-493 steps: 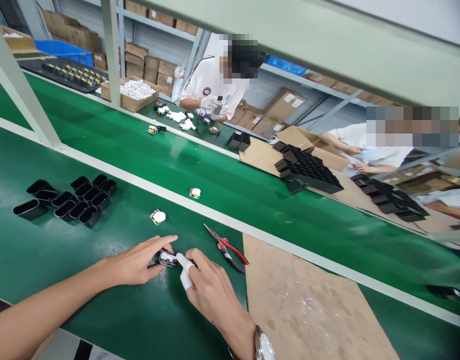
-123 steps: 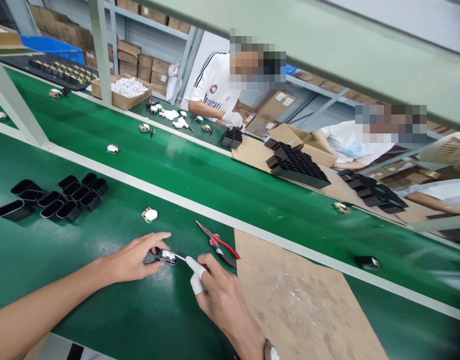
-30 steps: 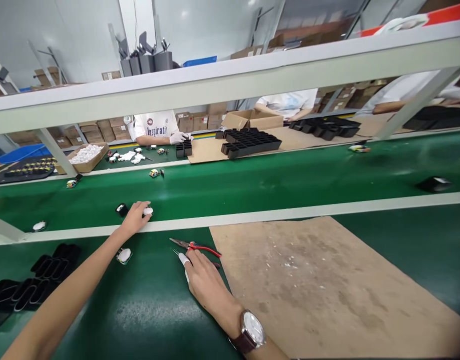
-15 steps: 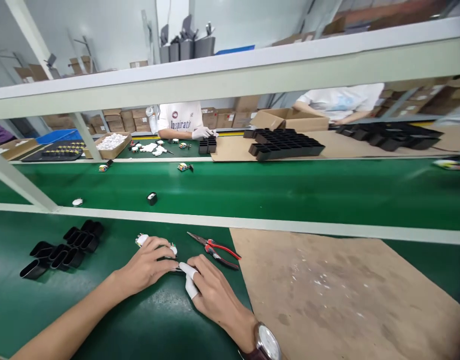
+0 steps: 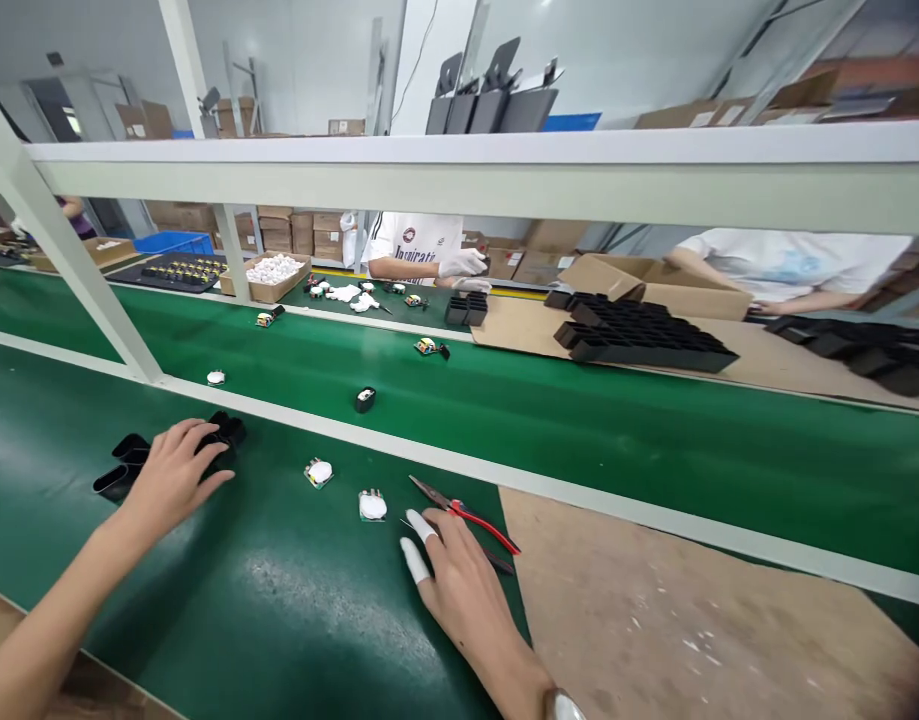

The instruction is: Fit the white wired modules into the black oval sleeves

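My left hand (image 5: pixel 175 468) reaches over the black oval cases (image 5: pixel 118 480) at the left of the green bench, fingers spread. It covers part of the group, and whether it touches a case I cannot tell. My right hand (image 5: pixel 459 582), with white finger cots on thumb and forefinger, lies low over the bench, those two fingers apart. A thin sliver shows by the forefinger tip; its kind is unclear. Red-and-black long-nose pliers (image 5: pixel 470 515) lie beside and partly under this hand. Between my hands lie two small circuit boards topped with white material, one left (image 5: pixel 319 472), one right (image 5: pixel 372 505).
A stained cardboard sheet (image 5: pixel 699 620) covers the bench at right. Beyond a pale rail (image 5: pixel 429 458), a green belt (image 5: pixel 654 430) carries a filled black case (image 5: pixel 365 399) and several boards. Co-workers sit opposite, near black case rows (image 5: pixel 646 335). A shelf beam (image 5: pixel 504 185) crosses above.
My left hand has left the board between my hands and moved left to the black cases. Both boards now show uncovered. My right hand has shifted nearer the pliers, and the view has turned.
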Demonstrator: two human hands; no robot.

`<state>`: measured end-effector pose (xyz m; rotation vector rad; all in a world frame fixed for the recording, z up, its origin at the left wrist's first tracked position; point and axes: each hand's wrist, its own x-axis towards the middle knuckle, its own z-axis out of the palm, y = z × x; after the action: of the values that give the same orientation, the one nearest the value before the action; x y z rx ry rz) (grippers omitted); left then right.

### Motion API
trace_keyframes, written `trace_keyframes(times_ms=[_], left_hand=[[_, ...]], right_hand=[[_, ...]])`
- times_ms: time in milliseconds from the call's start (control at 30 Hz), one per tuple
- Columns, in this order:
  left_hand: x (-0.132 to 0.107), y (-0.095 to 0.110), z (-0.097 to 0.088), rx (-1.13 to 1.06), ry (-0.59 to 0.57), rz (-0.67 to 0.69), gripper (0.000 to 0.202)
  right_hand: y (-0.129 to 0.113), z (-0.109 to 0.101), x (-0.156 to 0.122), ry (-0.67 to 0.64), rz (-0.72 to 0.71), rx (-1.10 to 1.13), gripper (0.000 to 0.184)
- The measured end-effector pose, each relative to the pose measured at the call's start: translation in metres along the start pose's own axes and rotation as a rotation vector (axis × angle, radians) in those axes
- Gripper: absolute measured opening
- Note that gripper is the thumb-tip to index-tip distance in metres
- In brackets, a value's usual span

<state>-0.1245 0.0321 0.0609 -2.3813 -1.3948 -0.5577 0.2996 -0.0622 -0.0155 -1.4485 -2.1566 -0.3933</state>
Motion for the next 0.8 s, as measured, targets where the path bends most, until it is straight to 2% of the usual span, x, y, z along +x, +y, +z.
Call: trace_keyframes(times_ms=[100,167,267,367,467,533,567,633,667,733,767,800], left_hand=[[-0.011,-0.021,0.011,0.069,-0.040,0.010,0.026],[-0.008,-0.018,0.016,0.039,-0.047,0.022,0.026],[0.004,0.013,0.018,-0.149,-0.075,0.059,0.025],[0.008,0.065,0.011,-0.417,-0.208,0.182,0.019],[0.013,0.106,0.002,-0.587,-0.364,0.281,0.012],[0.025,0.113,-0.001,-0.694,-0.436,0.304,0.018],[0.036,0.108,-0.001,-0.741,-0.456,0.298,0.022],[0.064,0.085,0.004,-0.763,-0.450,0.244,0.026],[0.080,0.067,0.009,-0.693,-0.421,0.193,0.027],[0.113,0.029,0.024,-0.393,-0.339,0.066,0.036],[0.128,0.011,0.033,-0.208,-0.312,-0.009,0.042],[0.142,-0.005,0.042,-0.138,-0.295,-0.054,0.049]], right_hand=[[-0.017,0.000,0.023,-0.069,-0.036,0.005,0.025],[-0.026,0.003,0.039,-0.135,-0.048,-0.032,0.027],[-0.040,0.008,0.055,-0.209,-0.038,-0.060,0.020],[-0.051,0.006,0.056,-0.239,-0.071,0.016,0.011],[-0.055,0.001,0.044,-0.276,-0.129,0.224,0.025],[-0.052,0.000,0.035,-0.273,-0.117,0.336,0.039],[-0.050,0.001,0.031,-0.256,-0.093,0.376,0.044],[-0.046,0.002,0.026,-0.203,-0.040,0.459,0.048],[-0.045,0.003,0.025,-0.178,-0.023,0.495,0.046],[-0.045,0.003,0.024,-0.148,-0.015,0.524,0.040],[-0.045,0.002,0.024,-0.158,-0.029,0.498,0.037],[-0.045,0.001,0.024,-0.179,-0.045,0.448,0.034]])
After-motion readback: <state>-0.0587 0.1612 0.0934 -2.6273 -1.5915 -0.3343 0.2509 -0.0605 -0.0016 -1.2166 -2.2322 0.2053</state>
